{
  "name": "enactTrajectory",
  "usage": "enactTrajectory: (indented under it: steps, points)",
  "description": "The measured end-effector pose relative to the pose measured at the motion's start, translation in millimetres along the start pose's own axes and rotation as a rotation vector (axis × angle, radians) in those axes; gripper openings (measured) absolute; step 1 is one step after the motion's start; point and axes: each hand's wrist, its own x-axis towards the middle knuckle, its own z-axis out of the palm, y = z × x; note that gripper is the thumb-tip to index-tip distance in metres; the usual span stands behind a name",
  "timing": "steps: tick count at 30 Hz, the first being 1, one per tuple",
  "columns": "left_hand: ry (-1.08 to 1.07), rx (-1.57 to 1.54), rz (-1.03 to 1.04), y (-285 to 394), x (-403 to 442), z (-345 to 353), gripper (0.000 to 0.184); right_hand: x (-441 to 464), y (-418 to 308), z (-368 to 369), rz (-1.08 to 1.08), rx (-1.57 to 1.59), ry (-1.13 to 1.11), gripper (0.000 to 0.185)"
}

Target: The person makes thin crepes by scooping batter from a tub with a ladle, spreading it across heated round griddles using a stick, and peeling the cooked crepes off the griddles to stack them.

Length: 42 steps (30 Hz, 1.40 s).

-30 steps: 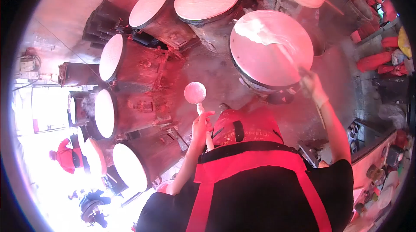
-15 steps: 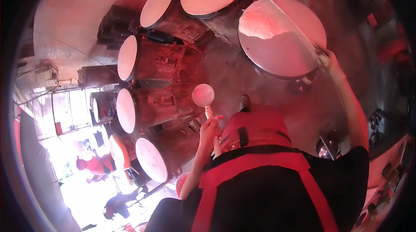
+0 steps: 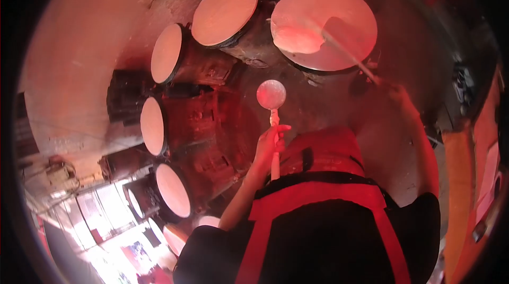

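My left hand [image 3: 269, 143] is closed around the wooden handle of a ladle [image 3: 271, 94], whose round bowl is held up in front of the red apron [image 3: 323, 149]. Blurred by motion, my right hand [image 3: 396, 97] grips one end of a long flat stick [image 3: 350, 57]. Its far end lies over a large round griddle [image 3: 352, 13], close to a pale, thin sheet of what looks like batter or crepe [image 3: 299, 40]. That sheet covers the griddle's lower left part. The fingers of my right hand are not clear.
More round griddles on dark stands curve away to the left, among them a near one [image 3: 225, 12], a second [image 3: 166, 53] and a third [image 3: 152, 126]. Bright windows [image 3: 103, 207] are at lower left. An orange-brown panel [image 3: 458, 188] stands at right.
The view has turned, so the griddles sit elsewhere in it. The stick has swung from lying across the griddle to its pale sheet, which looks smaller and more bunched. My left hand still holds the ladle.
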Motion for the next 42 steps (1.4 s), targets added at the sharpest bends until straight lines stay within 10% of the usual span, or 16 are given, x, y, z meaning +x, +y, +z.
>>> enactTrajectory:
  steps: [6,8,9,10,11,12,13,14,16,18,31,36,40,42]
  points:
    - [-0.173,-0.042,-0.014,5.3,17.4,-91.8,0.043,-173.3,87.9,7.4,0.240,0.112,0.023,0.043]
    - [-0.149,0.020,-0.023,-10.1,22.7,-130.1,0.032,-136.0,205.7,11.5,0.158,1.065,-0.418,0.049]
    - [-0.159,0.007,-0.023,-15.2,16.7,-145.9,0.032,-128.6,155.1,102.5,0.054,0.339,0.262,0.041]
    - [-0.125,-0.014,-0.005,-21.8,5.4,-161.6,0.030,-78.6,108.9,169.0,0.137,0.913,-0.394,0.048]
    - [-0.089,-0.036,0.015,-27.9,-5.5,-174.0,0.028,-66.2,80.4,257.6,-0.057,0.380,0.274,0.037]
    - [-0.096,-0.047,0.013,-31.8,-19.1,-186.8,0.028,-32.9,48.2,322.6,-0.116,0.286,0.391,0.037]
    - [-0.036,-0.064,0.024,-34.2,-33.8,-198.1,0.026,-4.6,35.1,366.8,-0.039,0.347,0.343,0.042]
    - [0.024,-0.079,0.035,-38.0,-45.5,-208.8,0.025,95.5,104.5,373.4,-0.526,-0.027,0.381,0.042]
    - [0.074,-0.087,0.051,-51.5,-65.0,-230.9,0.025,133.1,35.7,454.3,-0.681,-0.306,0.591,0.039]
    - [0.130,-0.094,0.062,-63.6,-76.8,-247.7,0.025,204.9,37.6,494.6,-0.387,0.109,0.527,0.037]
    - [0.000,-0.170,0.089,-70.1,-71.5,-255.6,0.025,11.1,47.9,384.4,-0.088,0.189,0.531,0.043]
    - [-0.033,-0.151,0.104,-46.8,-71.3,-206.8,0.023,44.8,27.1,379.5,-0.378,0.277,0.578,0.027]
    - [-0.100,-0.151,0.129,-36.4,-63.0,-173.4,0.022,5.4,40.6,369.0,0.015,0.267,0.012,0.032]
    - [-0.102,-0.132,0.133,-32.2,-58.4,-159.2,0.023,13.2,84.8,302.5,-0.099,0.032,0.216,0.033]
